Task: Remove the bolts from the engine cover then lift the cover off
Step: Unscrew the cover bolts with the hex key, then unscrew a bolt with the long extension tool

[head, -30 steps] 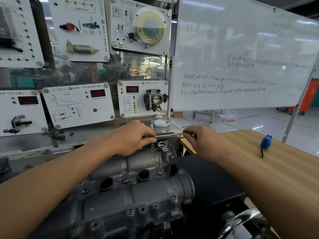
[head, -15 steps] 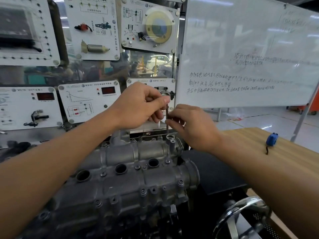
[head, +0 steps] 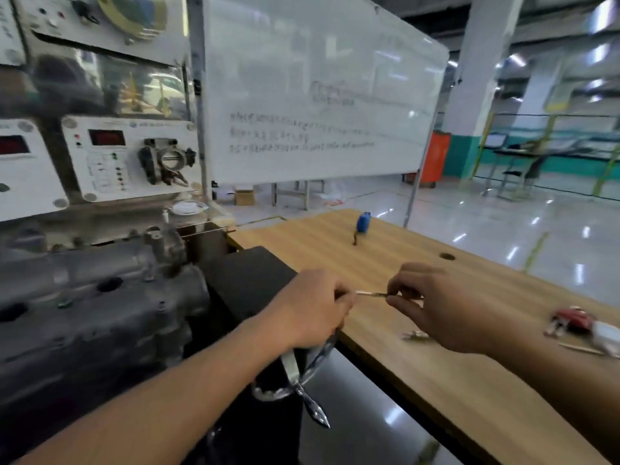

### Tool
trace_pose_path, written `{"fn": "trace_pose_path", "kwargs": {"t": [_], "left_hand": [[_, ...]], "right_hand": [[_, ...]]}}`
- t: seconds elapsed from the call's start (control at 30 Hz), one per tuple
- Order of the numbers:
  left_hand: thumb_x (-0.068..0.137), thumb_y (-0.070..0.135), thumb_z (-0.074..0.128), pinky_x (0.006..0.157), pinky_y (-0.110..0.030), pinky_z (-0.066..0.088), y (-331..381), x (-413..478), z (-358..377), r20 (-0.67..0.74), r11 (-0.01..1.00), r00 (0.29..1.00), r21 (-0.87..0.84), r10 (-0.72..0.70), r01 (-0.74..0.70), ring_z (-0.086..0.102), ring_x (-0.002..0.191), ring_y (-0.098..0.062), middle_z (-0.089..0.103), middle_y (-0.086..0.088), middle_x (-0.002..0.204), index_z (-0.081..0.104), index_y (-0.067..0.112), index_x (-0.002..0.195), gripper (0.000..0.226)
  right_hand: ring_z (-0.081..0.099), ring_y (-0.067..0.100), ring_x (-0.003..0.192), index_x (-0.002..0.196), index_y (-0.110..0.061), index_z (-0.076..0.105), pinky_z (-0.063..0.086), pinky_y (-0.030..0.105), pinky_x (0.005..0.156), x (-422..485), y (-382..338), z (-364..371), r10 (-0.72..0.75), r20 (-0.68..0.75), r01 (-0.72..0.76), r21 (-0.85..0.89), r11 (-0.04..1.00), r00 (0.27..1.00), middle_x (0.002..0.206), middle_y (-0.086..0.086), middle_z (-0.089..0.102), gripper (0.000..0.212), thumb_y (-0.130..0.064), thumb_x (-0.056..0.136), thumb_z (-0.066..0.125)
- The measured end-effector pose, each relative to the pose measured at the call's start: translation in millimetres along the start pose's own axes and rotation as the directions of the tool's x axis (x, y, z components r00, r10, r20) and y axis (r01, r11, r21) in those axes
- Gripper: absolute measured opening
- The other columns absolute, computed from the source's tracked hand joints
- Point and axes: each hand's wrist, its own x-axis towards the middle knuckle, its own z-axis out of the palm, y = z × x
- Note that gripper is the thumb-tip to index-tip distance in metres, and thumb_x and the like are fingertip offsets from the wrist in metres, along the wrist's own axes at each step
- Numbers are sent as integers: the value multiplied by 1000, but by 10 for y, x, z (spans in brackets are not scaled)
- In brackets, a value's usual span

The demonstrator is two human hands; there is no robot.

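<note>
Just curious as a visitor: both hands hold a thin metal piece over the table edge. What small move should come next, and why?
Probably lay the thin metal piece on the wooden table beside the small metal parts: left hand and right hand pinch it clear of the engine cover, still in place.

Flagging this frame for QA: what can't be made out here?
All in the head view.
1. Thin silver rod pinched between left hand and right hand: fingers hide both ends, so I cannot tell whether it is a bolt or a tool.
2. Grey metal engine cover: motion-blurred and cut off by the left edge; remaining bolts uncountable.
3. White whiteboard writing: blurred, unreadable.
4. Red and white items on wooden table: blurred, cut off by the right edge.
</note>
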Motion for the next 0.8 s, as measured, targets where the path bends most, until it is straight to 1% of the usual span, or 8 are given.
{"fn": "trace_pose_path", "kwargs": {"t": [0.07, 0.17, 0.3, 0.4, 0.53, 0.63, 0.7, 0.8], "left_hand": [[99, 31, 54, 64, -37, 54, 184, 231, 625, 89, 999, 996, -36, -11, 15, 67, 63, -19, 71, -3, 67, 68, 14, 73, 34], [99, 35, 53, 68, -42, 57, 399, 450, 1409, 219, 1000, 976, -18, -17, 21, 68, 67, -20, 70, -3, 73, 66, 20, 79, 28], [95, 40, 57, 63, -31, 47, 564, 676, 2053, 241, 991, 970, 117, 30, -60, 62, 72, -11, 65, 7, 76, 69, 22, 79, 26], [91, 48, 61, 57, -27, 39, 634, 818, 2222, 194, 979, 980, 184, 51, -88, 57, 66, -3, 65, 13, 73, 74, 27, 84, 25], [85, 61, 59, 62, -28, 45, 588, 1050, 2200, -51, 940, 986, 313, 162, -138, 62, 83, -15, 67, 9, 87, 70, 28, 91, 35], [88, 58, 58, 79, -33, 49, 559, 1241, 2230, -14, 889, 978, 419, 208, -183, 57, 106, -19, 62, 5, 109, 65, 29, 111, 38], [92, 54, 55, 84, -34, 49, 540, 1326, 2290, 76, 896, 987, 413, 142, -161, 56, 109, -20, 61, 4, 112, 62, 28, 114, 34], [95, 43, 55, 84, -35, 51, 464, 1381, 2386, 106, 938, 989, 322, 103, -132, 58, 106, -21, 61, 3, 109, 63, 28, 108, 21]], "right_hand": [[45, -1, 76, 89, -40, 56, 33, 18, 69, -439, 386, 10, 131, 95, -121, -104, 987, 987, 84, -21, 48, 7, -40, 95, 56], [44, 3, 79, 97, -30, 64, 30, 20, 68, -1022, 793, 63, 280, 170, -239, -228, 944, 945, 91, -17, 53, 16, -41, 97, 53], [57, 16, 98, 105, -27, 66, 49, 34, 82, -1489, 1145, 213, 425, 234, -369, -249, 896, 874, 107, -7, 61, 20, -38, 98, 51], [58, 19, 102, 107, -23, 68, 50, 36, 86, -1619, 1323, 281, 460, 225, -420, -205, 884, 859, 109, -2, 64, 22, -33, 98, 50], [59, 19, 95, 105, -25, 70, 49, 32, 76, -1527, 1511, 284, 495, 121, -473, -170, 864, 861, 99, -4, 61, 23, -39, 91, 57], [58, 21, 98, 111, -22, 67, 50, 34, 77, -1304, 1715, 276, 636, -57, -638, -131, 759, 769, 103, -1, 60, 34, -44, 86, 58], [58, 27, 101, 101, -18, 62, 50, 35, 79, -1161, 1823, 335, 710, 48, -697, -158, 700, 702, 107, 5, 62, 27, -40, 87, 58], [57, 28, 87, 85, -16, 54, 42, 31, 66, -1065, 1947, 492, 783, 105, -788, 10, 615, 613, 95, 10, 62, 15, -29, 91, 56]]}}
